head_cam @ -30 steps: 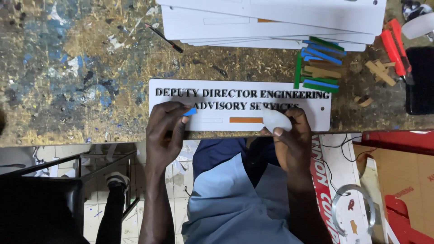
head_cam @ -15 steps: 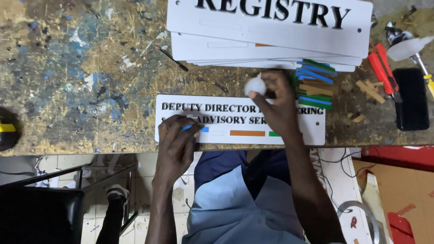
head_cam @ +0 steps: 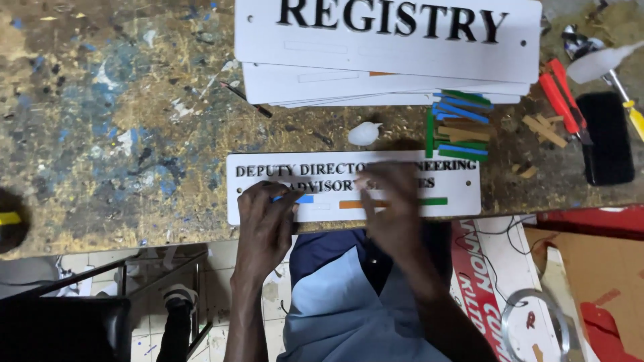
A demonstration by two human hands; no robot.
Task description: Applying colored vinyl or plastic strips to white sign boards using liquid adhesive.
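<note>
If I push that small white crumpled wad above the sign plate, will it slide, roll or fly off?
The white wad looks like crumpled film or paper, so probably very light; a nudge may send it skittering. Its rounded shape could roll a little, though the rough, paint-crusted workbench should stop it quickly.

1. Left hand (head_cam: 267, 221): palm down, fingers (head_cam: 282, 199) curled and pointing up and away from the body, tips bunched together and pressing down.
2. Left forearm: bare, running straight back toward the lower edge of the view.
3. Right hand (head_cam: 392, 208): blurred, palm down, fingers loosely spread, just beside the left hand.
4. Right forearm: bare, angling down and to the right.
</note>
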